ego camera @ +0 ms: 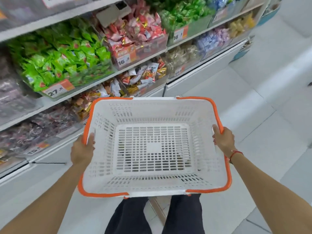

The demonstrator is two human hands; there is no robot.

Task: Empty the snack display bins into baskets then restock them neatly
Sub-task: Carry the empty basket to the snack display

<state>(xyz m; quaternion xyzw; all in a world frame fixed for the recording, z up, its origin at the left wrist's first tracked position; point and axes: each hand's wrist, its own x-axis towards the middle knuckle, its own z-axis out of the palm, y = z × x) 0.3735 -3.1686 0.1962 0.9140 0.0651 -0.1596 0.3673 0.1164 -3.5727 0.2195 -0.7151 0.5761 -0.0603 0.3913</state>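
My left hand (pixel 82 149) grips the left rim of the white basket (pixel 152 184); my right hand (pixel 223 141) grips the right rim and orange handle (pixel 217 114). The basket is held level, empty, above the floor. Beyond it, shelf bins hold green snack packets (pixel 64 59) and red snack packets (pixel 135 31).

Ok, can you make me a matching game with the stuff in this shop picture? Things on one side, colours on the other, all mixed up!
Things:
1. basket handles
2. packets in the bin with the 27 price tag
3. basket floor
4. string on the right wrist

Colours:
A. white
B. red
C. orange
D. green

Pairs: 1-C, 2-D, 3-A, 4-B

Both hands, the left hand and the right hand, hold the empty basket by its sides.
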